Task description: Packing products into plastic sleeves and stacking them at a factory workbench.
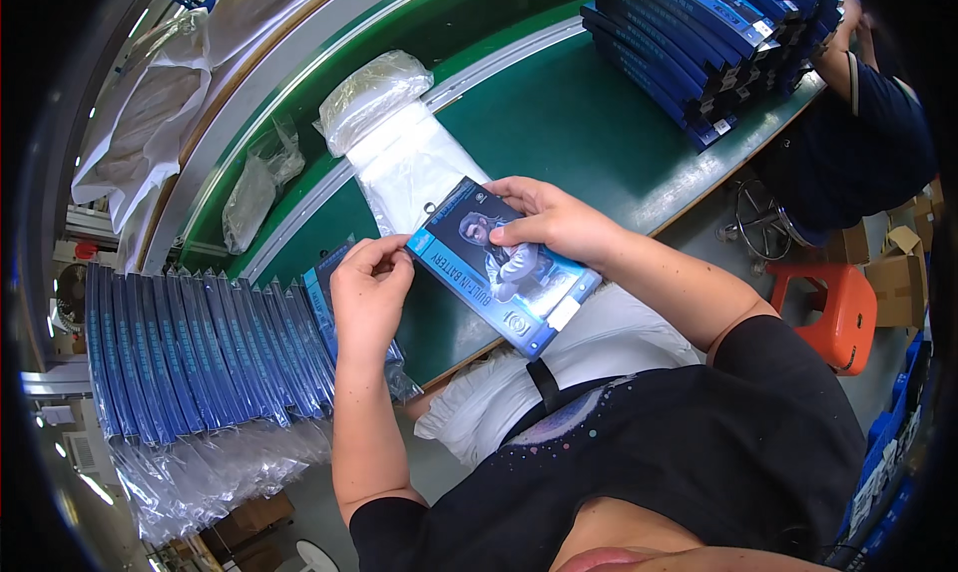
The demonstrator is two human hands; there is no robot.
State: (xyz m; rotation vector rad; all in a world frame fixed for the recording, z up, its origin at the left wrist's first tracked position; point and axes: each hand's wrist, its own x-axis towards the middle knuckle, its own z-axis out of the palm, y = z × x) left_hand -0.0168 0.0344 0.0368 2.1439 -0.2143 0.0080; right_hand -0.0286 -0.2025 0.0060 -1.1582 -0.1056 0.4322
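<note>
A flat blue box [491, 297] with a picture of a figure on its front is tilted in front of me over the table edge. My right hand [554, 223] grips its far right side, thumb lying across the printed face and fingers behind. At the box's left corner, my left hand [371, 290] is closed in a pinch, its fingertips touching the edge. A stack of clear plastic bags [411, 163] lies flat just beyond the box. Partly hidden behind my left hand is another blue package [321, 294].
Many bagged blue boxes [200, 352] stand in a row at the left. Stacked blue boxes [699, 58] rise at the far right of the green table [559, 123], beside a co-worker's arm [846, 73]. An orange stool [833, 317] and cartons [895, 283] stand on the floor.
</note>
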